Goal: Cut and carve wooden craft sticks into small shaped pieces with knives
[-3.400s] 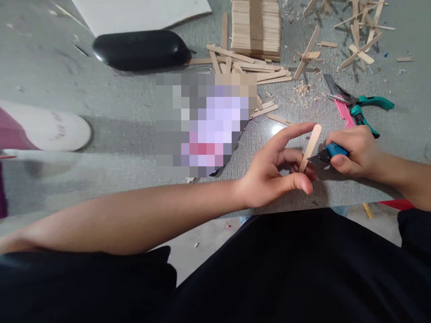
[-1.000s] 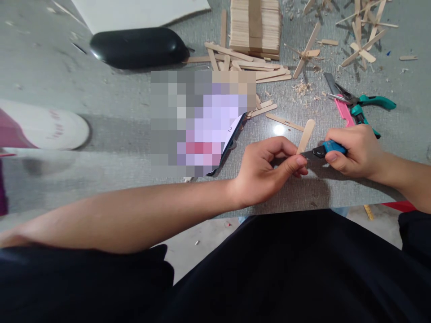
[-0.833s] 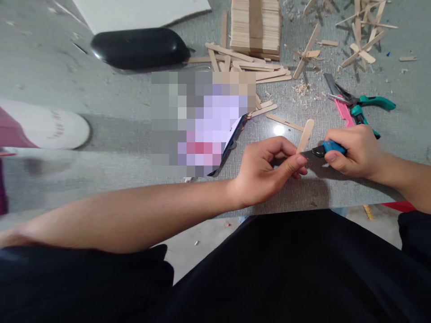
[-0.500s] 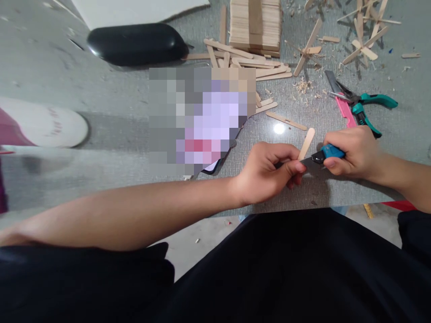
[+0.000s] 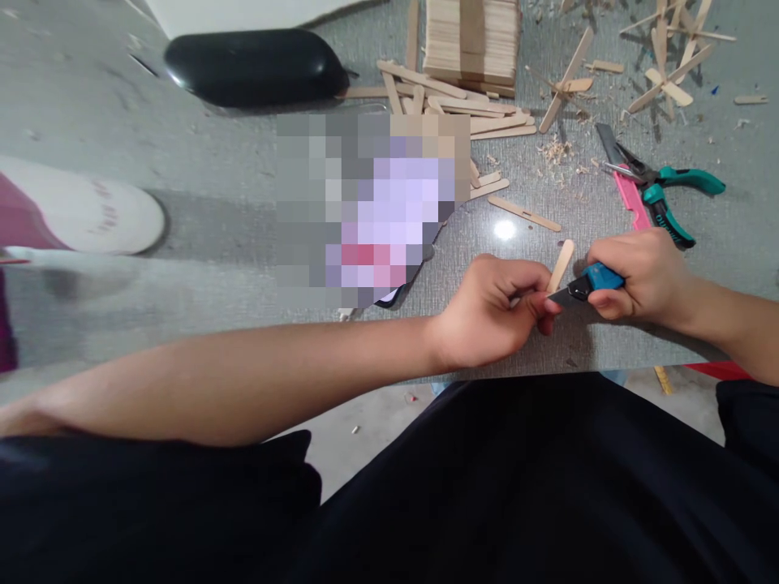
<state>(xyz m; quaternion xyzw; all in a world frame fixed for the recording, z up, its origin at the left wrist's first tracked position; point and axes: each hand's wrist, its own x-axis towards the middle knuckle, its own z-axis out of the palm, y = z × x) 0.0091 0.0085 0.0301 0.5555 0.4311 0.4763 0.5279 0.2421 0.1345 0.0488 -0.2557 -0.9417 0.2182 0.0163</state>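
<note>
My left hand [image 5: 499, 312] is closed on a wooden craft stick [image 5: 561, 266], whose rounded end sticks up past the fingers. In my right hand [image 5: 645, 272] is a blue and black utility knife [image 5: 600, 281]. The knife's blade reaches left to my left fingertips and meets the stick there; the exact contact is partly hidden by the thumb. Just above the hands lies a notched craft stick [image 5: 524, 214].
Pliers [image 5: 656, 182] lie over a pink cutter [image 5: 633, 203] beyond my right hand. At the back are a stick stack [image 5: 499, 40], loose sticks, crossed-stick pieces [image 5: 660, 88] and shavings. A phone [image 5: 395, 211], a black case [image 5: 256, 69] and a white-pink object [image 5: 97, 211] are leftward.
The held stick shows less length above my left fingers and leans slightly more. Both hands keep their grips, and the whole view has shifted a little.
</note>
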